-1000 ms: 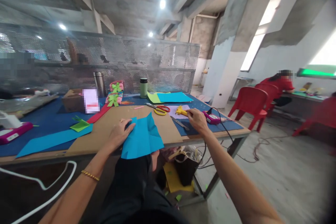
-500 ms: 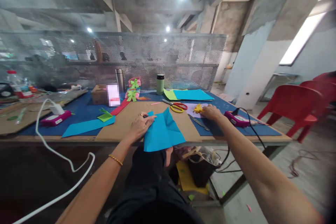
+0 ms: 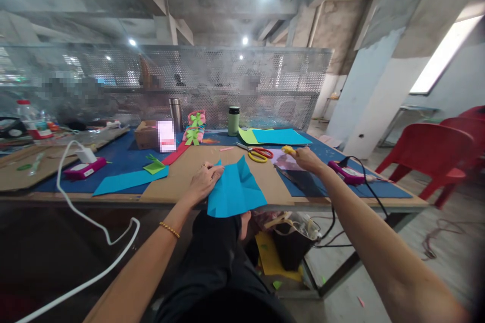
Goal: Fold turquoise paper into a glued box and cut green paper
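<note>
Creased blue paper (image 3: 238, 192) held at table edge; yellow tool (image 3: 288, 150) in right hand

Paper location: over the near edge of the cardboard sheet (image 3: 174, 181), its lower end reaching past the table front, above the person's lap; contact with the cardboard cannot be told. Folds fan across it and one upper corner stands up, so a steadying grip seems needed.

Left hand (image 3: 204, 180): fingers close together, pinching the paper's upper left margin; the undersides of the fingertips are hidden; this side grip leaves most of the face uncovered.

Right hand (image 3: 308, 159): arm extended; fingers curled together around the rear of the yellow tool, perhaps a glue gun; thumb position cannot be told. Lilac paper (image 3: 282, 160) lies below, probably as a rest that shields the blue tabletop (image 3: 123, 160); whether the tool touches it is unclear.

Surroundings: scissors (image 3: 259, 154) lie just beyond the creased paper, handles toward the right hand, presumably for easy reach; a flat blue strip (image 3: 129, 181) lies left of the cardboard, apart from the working area, likely to keep it unobstructed.
</note>
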A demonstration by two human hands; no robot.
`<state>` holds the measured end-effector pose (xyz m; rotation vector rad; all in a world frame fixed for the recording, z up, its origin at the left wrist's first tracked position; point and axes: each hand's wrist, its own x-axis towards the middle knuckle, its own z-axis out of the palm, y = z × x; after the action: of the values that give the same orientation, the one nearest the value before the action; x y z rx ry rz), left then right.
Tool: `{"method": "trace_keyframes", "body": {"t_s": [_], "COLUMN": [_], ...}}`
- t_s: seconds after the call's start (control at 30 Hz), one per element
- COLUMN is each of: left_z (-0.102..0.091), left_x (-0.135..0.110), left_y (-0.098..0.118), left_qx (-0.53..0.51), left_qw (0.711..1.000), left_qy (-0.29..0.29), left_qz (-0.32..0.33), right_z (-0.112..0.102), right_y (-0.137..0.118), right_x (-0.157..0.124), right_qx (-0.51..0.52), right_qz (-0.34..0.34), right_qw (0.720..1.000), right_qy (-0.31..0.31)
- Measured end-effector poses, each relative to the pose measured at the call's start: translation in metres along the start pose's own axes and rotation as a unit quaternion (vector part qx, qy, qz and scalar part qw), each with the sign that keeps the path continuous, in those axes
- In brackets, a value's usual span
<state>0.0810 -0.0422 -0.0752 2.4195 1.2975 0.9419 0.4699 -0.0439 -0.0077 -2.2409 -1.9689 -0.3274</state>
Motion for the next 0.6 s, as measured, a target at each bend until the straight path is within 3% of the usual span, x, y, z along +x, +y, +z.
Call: {"method": "trace_keyframes", "body": {"t_s": [0.07, 0.1, 0.17, 0.23, 0.3, 0.43, 0.6], "left_z": [0.000, -0.001, -0.001, -0.001, -0.001, 0.000, 0.000], "left_x": [0.000, 0.000, 0.000, 0.001, 0.001, 0.001, 0.000], "left_y": [0.001, 0.001, 0.001, 0.002, 0.002, 0.004, 0.005], "left_qx": [0.000, 0.001, 0.010, 0.028, 0.045, 0.052, 0.053], "left_qw": [1.000, 1.000, 1.000, 1.000, 0.999, 0.999, 0.998], "left_qy": [-0.001, -0.002, -0.002, -0.004, -0.002, 0.005, 0.012], "left_qz": [-0.001, 0.000, -0.001, -0.003, -0.003, -0.001, -0.019], "right_z": [-0.013, -0.021, -0.035, -0.046, -0.052, -0.044, -0.022], "right_y": [-0.012, -0.020, -0.042, -0.067, -0.093, -0.131, -0.146], "right_x": [-0.008, -0.014, -0.028, -0.041, -0.050, -0.049, -0.037], "right_qx": [0.082, 0.216, 0.442, 0.548, 0.596, 0.618, 0.577], "right_qz": [0.009, 0.012, -0.033, -0.088, -0.135, -0.165, -0.138], "right_qw": [0.997, 0.976, 0.896, 0.831, 0.789, 0.762, 0.796], "right_qy": [0.003, 0.007, -0.007, -0.039, -0.069, -0.104, -0.120]}}
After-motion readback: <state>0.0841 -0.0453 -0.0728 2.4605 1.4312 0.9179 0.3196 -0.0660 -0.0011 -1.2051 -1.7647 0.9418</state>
